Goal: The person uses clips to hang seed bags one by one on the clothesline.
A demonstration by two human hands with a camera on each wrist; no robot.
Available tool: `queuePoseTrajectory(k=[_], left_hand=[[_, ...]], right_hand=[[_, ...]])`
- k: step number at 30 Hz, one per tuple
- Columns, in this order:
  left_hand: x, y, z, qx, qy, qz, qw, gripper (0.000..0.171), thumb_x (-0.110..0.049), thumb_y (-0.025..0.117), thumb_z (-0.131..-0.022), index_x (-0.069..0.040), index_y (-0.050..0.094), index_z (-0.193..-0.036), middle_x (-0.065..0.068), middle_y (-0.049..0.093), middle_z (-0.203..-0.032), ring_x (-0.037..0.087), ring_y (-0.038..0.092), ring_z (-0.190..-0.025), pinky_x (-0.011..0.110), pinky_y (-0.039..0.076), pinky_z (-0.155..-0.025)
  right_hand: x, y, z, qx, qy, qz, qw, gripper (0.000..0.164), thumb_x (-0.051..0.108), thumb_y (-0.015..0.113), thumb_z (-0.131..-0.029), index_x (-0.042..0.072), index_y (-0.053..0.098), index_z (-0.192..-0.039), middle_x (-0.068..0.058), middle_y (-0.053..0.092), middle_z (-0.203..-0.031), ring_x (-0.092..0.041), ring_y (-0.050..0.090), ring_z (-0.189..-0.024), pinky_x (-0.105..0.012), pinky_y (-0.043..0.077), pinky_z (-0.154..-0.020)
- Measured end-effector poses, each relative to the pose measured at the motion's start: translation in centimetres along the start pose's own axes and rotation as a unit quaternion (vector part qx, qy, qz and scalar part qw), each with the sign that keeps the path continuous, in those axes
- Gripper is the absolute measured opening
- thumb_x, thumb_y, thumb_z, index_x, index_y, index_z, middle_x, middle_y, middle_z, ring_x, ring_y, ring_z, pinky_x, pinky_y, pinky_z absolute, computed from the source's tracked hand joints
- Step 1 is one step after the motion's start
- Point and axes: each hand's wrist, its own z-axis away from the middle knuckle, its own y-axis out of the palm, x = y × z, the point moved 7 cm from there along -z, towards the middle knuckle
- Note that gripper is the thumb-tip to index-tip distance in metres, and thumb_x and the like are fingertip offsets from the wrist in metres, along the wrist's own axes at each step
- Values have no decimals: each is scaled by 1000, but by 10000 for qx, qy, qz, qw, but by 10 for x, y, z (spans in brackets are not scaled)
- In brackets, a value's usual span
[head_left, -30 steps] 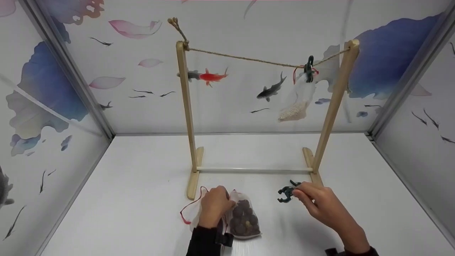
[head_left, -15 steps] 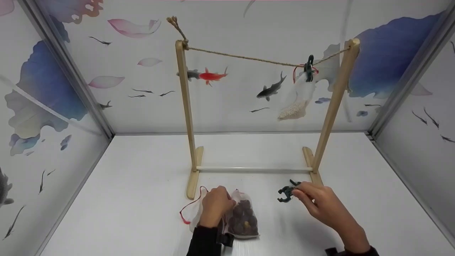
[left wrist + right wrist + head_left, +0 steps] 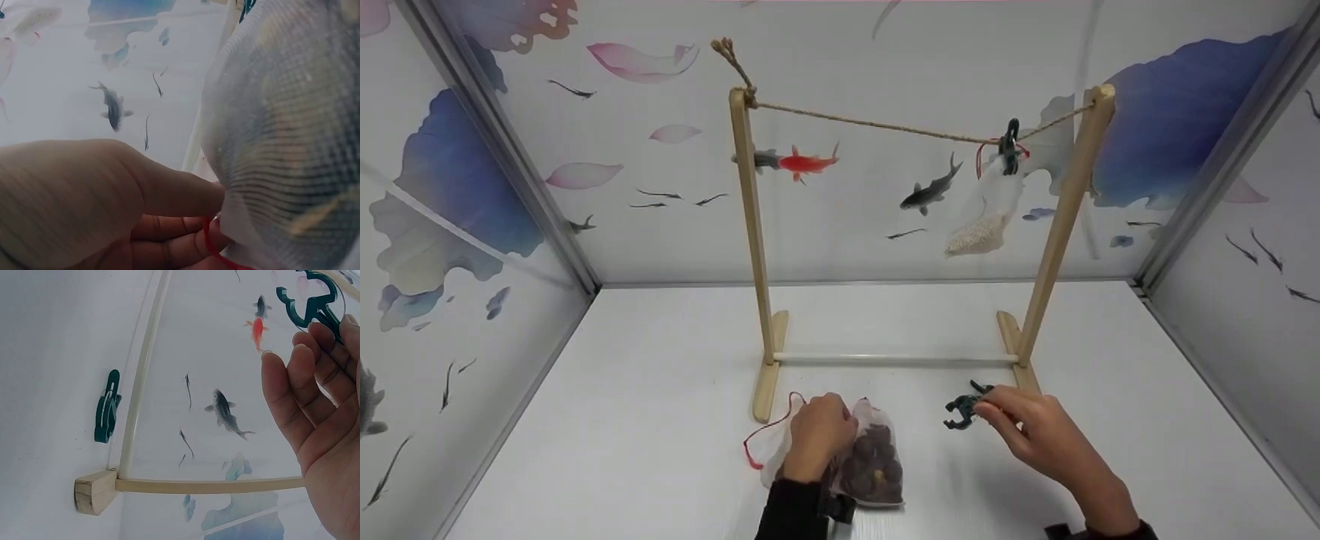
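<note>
My left hand (image 3: 823,431) is low over the table among the mesh bags. Its thumb and fingers pinch the gathered edge of a mesh drawstring bag (image 3: 287,124) beside a red cord (image 3: 209,239). Just right of that hand in the head view is a mesh bag of dark brown round pieces (image 3: 874,466). Whitish mesh with a red cord (image 3: 766,429) shows on its left, mostly covered by the hand. My right hand (image 3: 1039,431) holds a dark green spring clip (image 3: 961,409) between thumb and fingertips, its jaws facing left and apart.
A wooden rack (image 3: 756,225) with a twine line (image 3: 870,122) stands behind the hands. Near its right post a green clip (image 3: 1010,146) holds a bag of pale grains (image 3: 979,234). Another green clip (image 3: 107,408) lies by the rack's foot (image 3: 93,495).
The bag of brown pieces has shifted slightly left toward my left hand. Both hands keep nearly the same place, and the clip stays in my right fingers.
</note>
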Motion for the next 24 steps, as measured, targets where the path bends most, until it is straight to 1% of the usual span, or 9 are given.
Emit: queuePoseTrajectory(k=[2, 4, 7, 9, 12, 15, 17, 20, 24], left_hand=[[-2, -1, -1, -19, -20, -7, 10000, 34, -12, 71, -87, -13, 54, -58, -3, 50, -57, 16, 46, -53, 35, 37, -47], [-3, -3, -1, -53, -38, 24, 10000, 24, -13, 71, -90, -11, 61, -69, 1, 59, -65, 20, 56, -59, 40, 44, -53], [-5, -3, 0, -48, -53, 153, 9999, 17, -15, 70, -93, -9, 62, -79, 5, 64, -72, 26, 62, -67, 44, 48, -59], [-5, -3, 0, 21, -26, 260, 9997, 15, -16, 69, -94, -8, 63, -83, 6, 65, -75, 27, 64, -70, 45, 49, -60], [-4, -3, 1, 252, 22, 402, 9989, 20, -23, 73, -91, -7, 65, -84, 5, 65, -76, 25, 62, -70, 43, 49, -61], [-3, -2, 3, 559, 52, 472, 9973, 26, -28, 79, -87, -6, 67, -79, 1, 63, -72, 19, 57, -65, 38, 46, -59], [-2, -2, 3, 721, 67, 515, 9960, 27, -26, 80, -85, -7, 67, -74, -1, 59, -67, 16, 52, -61, 35, 43, -56], [-2, -3, 4, 801, 159, 575, 9950, 25, -18, 79, -86, -9, 65, -68, -4, 54, -62, 12, 47, -56, 31, 37, -52], [-5, -5, 5, 735, 293, 671, 9946, 24, -12, 74, -88, -10, 61, -68, -5, 50, -63, 12, 45, -57, 30, 36, -52]], right_hand=[[0, 0, 0, -3, 19, 3, 10000, 32, -1, 73, -91, 28, 60, -89, 20, 46, -72, 4, 42, -59, -11, 39, -51], [-1, 0, 0, 1, 22, 16, 10000, 32, -1, 73, -91, 28, 61, -89, 20, 46, -72, 4, 42, -59, -11, 38, -51], [-1, 0, 0, 14, 37, 31, 10000, 32, -1, 73, -92, 29, 61, -90, 20, 46, -72, 4, 42, -59, -11, 38, -51], [0, 0, 0, 6, 27, 31, 10000, 32, -1, 73, -91, 29, 61, -89, 20, 46, -72, 4, 42, -58, -11, 38, -51], [0, 0, 0, -36, -7, 22, 10000, 33, -2, 73, -90, 28, 60, -88, 20, 45, -71, 4, 42, -58, -11, 38, -51], [0, 0, 0, -75, -50, 17, 10000, 35, -3, 74, -89, 28, 58, -86, 20, 44, -70, 4, 41, -58, -11, 38, -50], [0, -1, 0, -80, -49, 10, 10000, 35, -3, 74, -89, 28, 59, -87, 20, 44, -70, 4, 42, -58, -11, 38, -50], [0, -1, 0, -66, -39, 22, 10000, 34, -2, 74, -90, 28, 58, -87, 20, 44, -70, 4, 42, -58, -11, 38, -50], [-1, 0, 0, -41, -25, 44, 10000, 34, -2, 74, -90, 28, 58, -87, 20, 43, -70, 4, 42, -58, -11, 38, -50]])
